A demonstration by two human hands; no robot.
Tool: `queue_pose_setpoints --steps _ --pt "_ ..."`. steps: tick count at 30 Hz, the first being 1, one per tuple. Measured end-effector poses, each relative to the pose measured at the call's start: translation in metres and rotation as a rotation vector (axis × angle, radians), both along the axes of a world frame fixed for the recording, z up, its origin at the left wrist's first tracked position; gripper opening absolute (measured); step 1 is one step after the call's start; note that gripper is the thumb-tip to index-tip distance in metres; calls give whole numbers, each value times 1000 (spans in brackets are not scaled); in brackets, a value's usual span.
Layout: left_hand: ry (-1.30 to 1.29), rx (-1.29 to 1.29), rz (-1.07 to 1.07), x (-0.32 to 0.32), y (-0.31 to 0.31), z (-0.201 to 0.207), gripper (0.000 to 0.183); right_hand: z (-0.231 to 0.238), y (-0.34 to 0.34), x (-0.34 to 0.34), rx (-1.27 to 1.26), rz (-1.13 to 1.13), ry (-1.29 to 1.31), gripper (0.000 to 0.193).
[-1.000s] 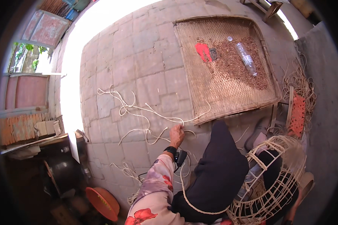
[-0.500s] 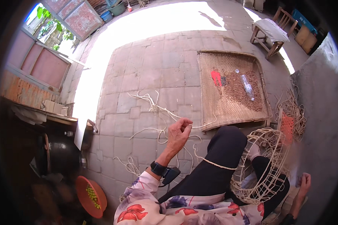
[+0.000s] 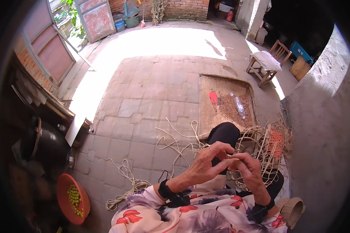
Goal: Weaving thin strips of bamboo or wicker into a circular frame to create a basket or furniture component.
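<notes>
My left hand (image 3: 206, 165) and my right hand (image 3: 249, 173) meet over my lap, thumbs and fingertips pinched together at one spot. Pale cord (image 3: 179, 149) trails across the paving from beside my left hand, which pinches it. What lies between my right fingertips is too small to make out. Behind the hands, an open-mesh basket (image 3: 256, 134) of knotted pale cord rests against my bent legs, partly hidden by my right hand. More loose cord (image 3: 128, 178) lies coiled on the ground to the left.
A square woven tray (image 3: 208, 114) beyond my knee holds brown bits, a clear bottle (image 3: 240, 107) and a red item (image 3: 213, 98). An orange bowl (image 3: 62, 198) of small green fruit stands lower left. Tangled cord (image 3: 287, 134) and an orange crate-like piece (image 3: 275, 143) sit right, before a wall.
My right hand has come from the far right to join my left hand, which moved right and down. The view has tilted up, and the cord on the ground has shifted.
</notes>
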State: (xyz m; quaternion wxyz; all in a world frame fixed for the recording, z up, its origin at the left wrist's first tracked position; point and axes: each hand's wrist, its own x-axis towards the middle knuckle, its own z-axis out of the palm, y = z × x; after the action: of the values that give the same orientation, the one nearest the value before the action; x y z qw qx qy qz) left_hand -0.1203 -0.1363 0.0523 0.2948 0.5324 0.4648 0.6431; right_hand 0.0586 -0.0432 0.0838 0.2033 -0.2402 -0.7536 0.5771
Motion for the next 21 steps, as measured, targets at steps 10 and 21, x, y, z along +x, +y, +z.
queue_pose_setpoints --steps 10,21 --pt "615 -324 103 -115 67 -30 20 38 42 118 -336 -515 504 23" --pt "635 -581 366 -274 45 -29 27 -52 138 556 -218 -1180 687 20"
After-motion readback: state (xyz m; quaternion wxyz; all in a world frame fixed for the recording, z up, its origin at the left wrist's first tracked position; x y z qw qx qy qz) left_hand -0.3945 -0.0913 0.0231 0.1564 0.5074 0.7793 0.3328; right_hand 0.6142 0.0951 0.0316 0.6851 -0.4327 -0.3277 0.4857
